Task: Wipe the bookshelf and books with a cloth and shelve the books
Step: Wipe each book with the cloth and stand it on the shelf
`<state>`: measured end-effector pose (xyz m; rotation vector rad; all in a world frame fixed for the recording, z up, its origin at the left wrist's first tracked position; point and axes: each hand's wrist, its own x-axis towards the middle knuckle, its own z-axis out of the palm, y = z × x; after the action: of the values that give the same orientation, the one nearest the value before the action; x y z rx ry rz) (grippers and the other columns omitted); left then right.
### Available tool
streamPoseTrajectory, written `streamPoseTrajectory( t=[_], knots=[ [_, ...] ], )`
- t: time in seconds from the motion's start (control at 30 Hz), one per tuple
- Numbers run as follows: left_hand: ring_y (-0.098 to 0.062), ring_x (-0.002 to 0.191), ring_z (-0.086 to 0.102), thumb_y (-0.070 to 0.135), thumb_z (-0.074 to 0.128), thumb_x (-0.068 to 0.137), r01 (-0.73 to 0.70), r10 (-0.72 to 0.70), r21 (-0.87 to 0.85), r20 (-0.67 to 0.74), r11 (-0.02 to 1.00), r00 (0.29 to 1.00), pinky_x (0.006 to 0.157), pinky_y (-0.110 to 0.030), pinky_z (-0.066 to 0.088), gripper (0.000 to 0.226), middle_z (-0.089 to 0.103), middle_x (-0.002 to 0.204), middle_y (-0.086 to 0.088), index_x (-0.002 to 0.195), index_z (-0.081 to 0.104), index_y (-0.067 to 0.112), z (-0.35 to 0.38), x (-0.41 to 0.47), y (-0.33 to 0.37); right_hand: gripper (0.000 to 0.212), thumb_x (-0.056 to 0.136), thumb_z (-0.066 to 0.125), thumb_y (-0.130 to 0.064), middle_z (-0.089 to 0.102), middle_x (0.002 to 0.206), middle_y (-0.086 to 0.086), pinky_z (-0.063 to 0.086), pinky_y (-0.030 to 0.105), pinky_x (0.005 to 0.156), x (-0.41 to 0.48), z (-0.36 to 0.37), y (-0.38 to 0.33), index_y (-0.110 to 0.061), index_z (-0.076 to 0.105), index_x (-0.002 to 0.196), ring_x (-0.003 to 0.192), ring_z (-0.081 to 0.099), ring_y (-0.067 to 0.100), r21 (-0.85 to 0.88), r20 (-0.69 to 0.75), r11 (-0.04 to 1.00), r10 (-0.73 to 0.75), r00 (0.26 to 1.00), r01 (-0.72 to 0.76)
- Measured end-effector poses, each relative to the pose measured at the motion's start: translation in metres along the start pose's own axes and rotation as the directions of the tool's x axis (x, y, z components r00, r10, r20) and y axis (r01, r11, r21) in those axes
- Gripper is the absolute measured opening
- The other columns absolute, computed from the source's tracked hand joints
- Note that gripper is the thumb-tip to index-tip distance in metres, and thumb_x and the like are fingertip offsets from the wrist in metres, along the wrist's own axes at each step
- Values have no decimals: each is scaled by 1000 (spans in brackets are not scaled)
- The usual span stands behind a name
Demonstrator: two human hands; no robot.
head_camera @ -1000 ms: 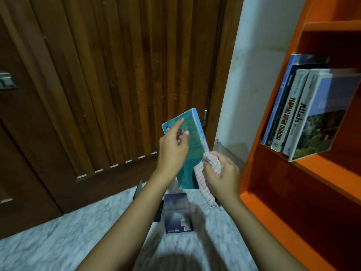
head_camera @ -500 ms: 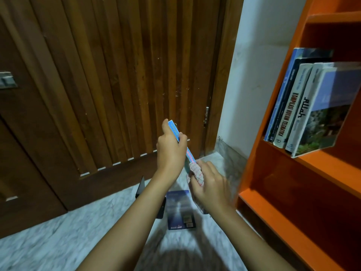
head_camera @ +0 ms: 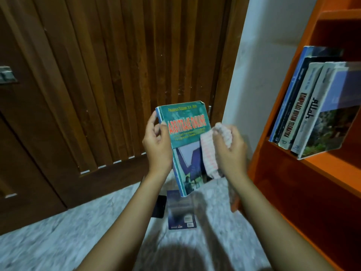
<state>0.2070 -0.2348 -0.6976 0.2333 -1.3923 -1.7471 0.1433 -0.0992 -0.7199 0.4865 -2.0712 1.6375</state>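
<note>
My left hand (head_camera: 157, 142) grips a green book (head_camera: 185, 132) by its spine, upright, front cover with red title facing me. My right hand (head_camera: 230, 149) holds a bunched white cloth with red stripes (head_camera: 210, 151) against the cover's right side; a strip of it hangs down over the lower cover. The orange bookshelf (head_camera: 320, 173) stands at the right, with several books (head_camera: 304, 114) leaning left on its middle shelf. The shelf below them is bare.
A dark blue book (head_camera: 180, 212) lies flat on the marble floor (head_camera: 58, 241) under my hands, with a black object (head_camera: 159, 206) beside it on the left. A slatted wooden door (head_camera: 117, 65) fills the back; a white wall (head_camera: 259, 75) sits between door and shelf.
The green book has turned from back cover, through edge-on, to front cover facing me. My right hand with the cloth rose from the book's lower edge onto the cover.
</note>
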Motion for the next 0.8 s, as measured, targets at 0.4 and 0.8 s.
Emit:
streamPoseTrajectory(
  t=[0.4,0.8],
  knots=[
    [0,69,63,2,43,97,-54,62,-126,62,991,996,58,-16,50,37,70,82,15,134,47,4,25,5,20,20,93,48,-33,59,103,3,42,31,61,62,-3,-32,-18,53,105,81,57,20,-288,-278,957,-50,959,-33],
    [-1,70,62,4,43,98,-7,10,-156,16,988,1000,62,-18,52,36,69,77,15,133,48,4,34,5,18,6,93,54,-21,62,93,6,46,25,69,0,0,2,-20,54,99,82,59,21,16,-187,1000,-13,982,16]
  ],
)
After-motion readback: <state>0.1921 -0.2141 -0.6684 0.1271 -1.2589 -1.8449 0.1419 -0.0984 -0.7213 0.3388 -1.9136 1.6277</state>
